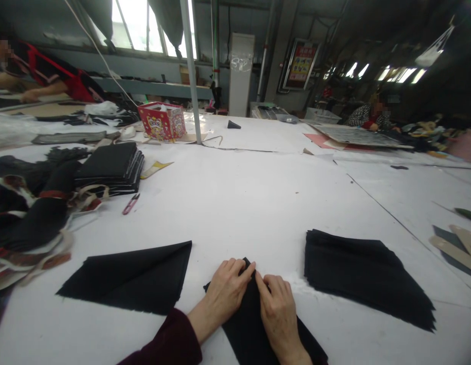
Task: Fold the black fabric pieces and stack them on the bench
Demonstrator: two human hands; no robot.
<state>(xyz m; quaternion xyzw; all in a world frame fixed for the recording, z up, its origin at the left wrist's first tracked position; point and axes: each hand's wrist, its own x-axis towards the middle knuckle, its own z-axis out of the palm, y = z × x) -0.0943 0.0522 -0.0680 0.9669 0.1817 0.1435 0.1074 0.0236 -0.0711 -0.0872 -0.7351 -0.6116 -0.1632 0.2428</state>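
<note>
A piece of black cloth (250,322) lies on the white table close in front of me, its top narrowing to a tip. My left hand (228,286) is closed on its upper left edge, the index finger pressed at the tip. Just beside it, my right hand (277,309) has its index finger pressed on the cloth near the same tip, with the other fingers curled in. What the thumbs do is hidden. To the left lies a flat black cloth panel (132,279). On the right is a stack of black cloth panels (364,279) with uneven edges.
Folded black pieces (108,162) are piled at the left, near pink thread snips (131,204) and dark fabric bundles (48,218). A red patterned box (162,121) stands beside a metal pole (191,71). Card patterns (456,246) lie far right. Other people work at left and right back.
</note>
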